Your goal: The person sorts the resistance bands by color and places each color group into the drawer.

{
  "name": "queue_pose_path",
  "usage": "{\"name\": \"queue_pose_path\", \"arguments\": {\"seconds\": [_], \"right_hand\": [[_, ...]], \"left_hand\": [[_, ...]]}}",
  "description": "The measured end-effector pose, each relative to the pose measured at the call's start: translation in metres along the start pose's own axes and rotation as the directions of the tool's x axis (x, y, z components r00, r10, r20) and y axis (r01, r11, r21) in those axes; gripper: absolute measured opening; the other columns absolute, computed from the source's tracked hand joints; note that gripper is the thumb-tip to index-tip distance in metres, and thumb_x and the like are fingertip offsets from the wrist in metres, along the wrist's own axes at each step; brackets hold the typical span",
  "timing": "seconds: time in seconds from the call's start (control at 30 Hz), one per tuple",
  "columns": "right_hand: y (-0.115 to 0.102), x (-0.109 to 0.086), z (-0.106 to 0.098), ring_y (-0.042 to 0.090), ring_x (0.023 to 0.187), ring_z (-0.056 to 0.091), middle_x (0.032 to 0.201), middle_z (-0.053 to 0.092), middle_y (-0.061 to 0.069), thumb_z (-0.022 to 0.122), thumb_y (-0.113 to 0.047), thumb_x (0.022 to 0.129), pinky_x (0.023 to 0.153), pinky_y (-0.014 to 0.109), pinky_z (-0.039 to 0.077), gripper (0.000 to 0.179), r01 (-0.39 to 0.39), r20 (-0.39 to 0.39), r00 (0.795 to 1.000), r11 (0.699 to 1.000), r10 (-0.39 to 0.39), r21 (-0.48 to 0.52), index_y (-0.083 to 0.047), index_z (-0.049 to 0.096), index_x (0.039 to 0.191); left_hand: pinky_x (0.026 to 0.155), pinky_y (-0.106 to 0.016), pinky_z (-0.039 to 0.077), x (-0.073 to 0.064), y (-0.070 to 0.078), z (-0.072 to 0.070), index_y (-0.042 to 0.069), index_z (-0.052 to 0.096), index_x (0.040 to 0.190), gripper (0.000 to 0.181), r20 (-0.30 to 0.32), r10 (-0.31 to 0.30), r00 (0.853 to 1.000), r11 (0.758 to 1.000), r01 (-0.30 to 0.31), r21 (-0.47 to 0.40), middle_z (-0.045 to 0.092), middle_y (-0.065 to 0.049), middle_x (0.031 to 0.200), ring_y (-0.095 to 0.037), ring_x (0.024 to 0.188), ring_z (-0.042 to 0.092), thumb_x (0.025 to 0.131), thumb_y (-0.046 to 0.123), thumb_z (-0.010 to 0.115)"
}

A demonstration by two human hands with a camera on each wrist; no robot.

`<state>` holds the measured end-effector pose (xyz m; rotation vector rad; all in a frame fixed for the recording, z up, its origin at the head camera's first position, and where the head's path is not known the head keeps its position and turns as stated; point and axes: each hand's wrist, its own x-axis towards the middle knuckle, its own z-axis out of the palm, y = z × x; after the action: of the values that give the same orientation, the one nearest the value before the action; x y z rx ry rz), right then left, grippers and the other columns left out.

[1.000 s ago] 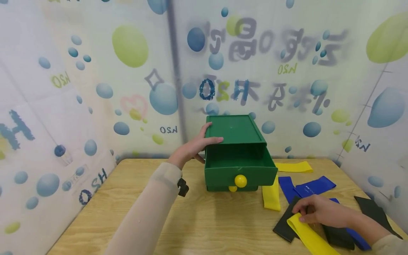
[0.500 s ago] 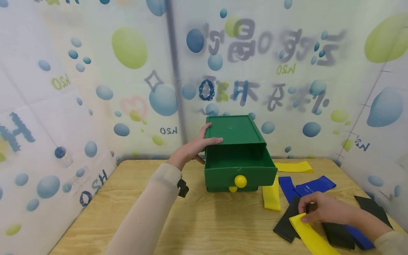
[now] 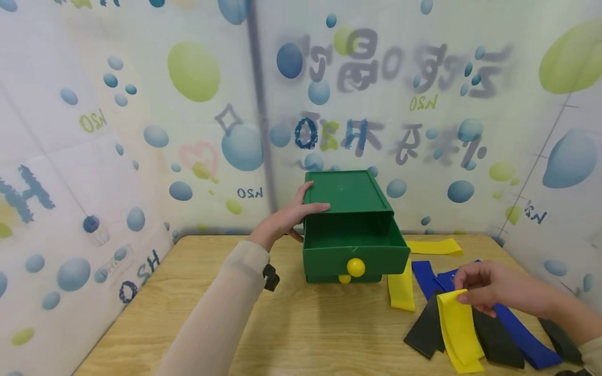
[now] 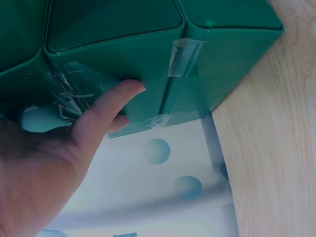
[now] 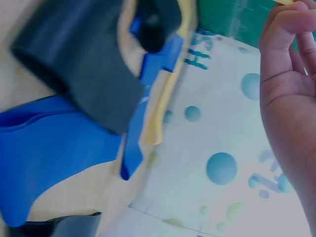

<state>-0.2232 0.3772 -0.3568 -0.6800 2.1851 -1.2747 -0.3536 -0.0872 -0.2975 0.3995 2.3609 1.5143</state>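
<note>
A green drawer box point(image 3: 348, 190) stands on the wooden table, its upper drawer point(image 3: 350, 260) with a yellow knob point(image 3: 356, 267) pulled partway out. My left hand point(image 3: 284, 219) rests with spread fingers over the box's left edge, thumb on the top panel. In the left wrist view, fingers point(image 4: 106, 108) lie straight against the taped green side. My right hand point(image 3: 498, 286) pinches one end of a yellow elastic band point(image 3: 461, 329) between thumb and fingers, and the band hangs folded toward the table. In the right wrist view only a sliver of yellow shows at the fingertips.
Blue bands point(image 3: 522, 334) and black bands point(image 3: 425, 326) lie beneath and around the right hand. Two more yellow bands, one beside the box point(image 3: 401, 290) and one behind point(image 3: 435, 246), lie flat. A patterned curtain point(image 3: 226, 104) stands behind the table.
My right hand has lifted the yellow band's end up and slightly right, so the band now hangs steeper. The left hand and the green box have stayed in place.
</note>
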Motion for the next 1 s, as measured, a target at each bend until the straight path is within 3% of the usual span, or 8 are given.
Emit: {"name": "queue_pose_path", "arguments": {"seconds": [0.13, 0.23, 0.47, 0.77, 0.9, 1.0], "right_hand": [[-0.016, -0.001, -0.002, 0.045, 0.062, 0.048, 0.08, 0.057, 0.018, 0.053, -0.006, 0.109, 0.059, 0.033, 0.06, 0.013, 0.023, -0.01, 1.0, 1.0, -0.023, 0.015, 0.003, 0.062, 0.115], [-0.027, -0.003, -0.002, 0.043, 0.063, 0.049, 0.083, 0.061, 0.013, 0.051, -0.003, 0.11, 0.058, 0.035, 0.06, 0.013, 0.083, -0.022, 0.996, 0.996, -0.082, 0.027, 0.0, 0.061, 0.116], [-0.057, 0.001, -0.001, 0.038, 0.064, 0.053, 0.093, 0.07, 0.007, 0.047, 0.007, 0.108, 0.056, 0.038, 0.061, 0.02, 0.245, -0.029, 0.969, 0.968, -0.244, 0.045, -0.003, 0.062, 0.116], [-0.11, 0.024, 0.015, 0.033, 0.062, 0.055, 0.095, 0.071, 0.002, 0.05, 0.006, 0.108, 0.056, 0.031, 0.061, 0.02, 0.336, -0.062, 0.94, 0.942, -0.336, -0.007, -0.009, 0.063, 0.114], [-0.132, 0.037, 0.018, 0.031, 0.063, 0.055, 0.094, 0.07, 0.0, 0.052, 0.002, 0.108, 0.058, 0.029, 0.061, 0.018, 0.341, -0.102, 0.935, 0.94, -0.34, -0.011, -0.008, 0.064, 0.116], [-0.149, 0.046, 0.019, 0.03, 0.064, 0.057, 0.094, 0.07, 0.005, 0.056, -0.006, 0.109, 0.059, 0.033, 0.06, 0.017, 0.291, -0.177, 0.938, 0.955, -0.297, -0.058, -0.005, 0.067, 0.123]], "left_hand": [[0.094, -0.068, 0.059, 0.0, 0.0, 0.0, 0.056, -0.001, 0.165, 0.1, 0.0, -0.001, 1.0, 1.0, 0.001, -0.003, 0.008, -0.01, 0.18, -0.047, 0.16, 0.03, 0.094, 0.065, 0.068], [0.094, -0.068, 0.059, -0.001, -0.001, 0.0, 0.056, -0.001, 0.165, 0.1, 0.001, -0.002, 1.0, 1.0, 0.002, -0.002, 0.008, -0.01, 0.18, -0.046, 0.16, 0.03, 0.093, 0.065, 0.068], [0.095, -0.067, 0.06, -0.002, 0.0, 0.0, 0.057, -0.001, 0.165, 0.1, 0.003, 0.0, 1.0, 1.0, 0.0, 0.003, 0.008, -0.01, 0.18, -0.046, 0.16, 0.03, 0.093, 0.065, 0.068], [0.095, -0.068, 0.059, -0.002, 0.001, 0.0, 0.057, -0.001, 0.165, 0.099, 0.007, 0.006, 1.0, 1.0, -0.006, -0.001, 0.007, -0.01, 0.18, -0.046, 0.16, 0.03, 0.094, 0.065, 0.068], [0.095, -0.069, 0.058, -0.001, 0.0, 0.0, 0.057, -0.001, 0.165, 0.099, 0.01, 0.007, 1.0, 1.0, -0.007, -0.006, 0.005, -0.009, 0.18, -0.046, 0.16, 0.029, 0.094, 0.064, 0.068], [0.095, -0.069, 0.058, -0.002, -0.001, 0.0, 0.057, -0.001, 0.165, 0.099, 0.006, 0.006, 1.0, 1.0, -0.006, -0.009, 0.005, -0.009, 0.181, -0.046, 0.161, 0.029, 0.094, 0.064, 0.068]]}}
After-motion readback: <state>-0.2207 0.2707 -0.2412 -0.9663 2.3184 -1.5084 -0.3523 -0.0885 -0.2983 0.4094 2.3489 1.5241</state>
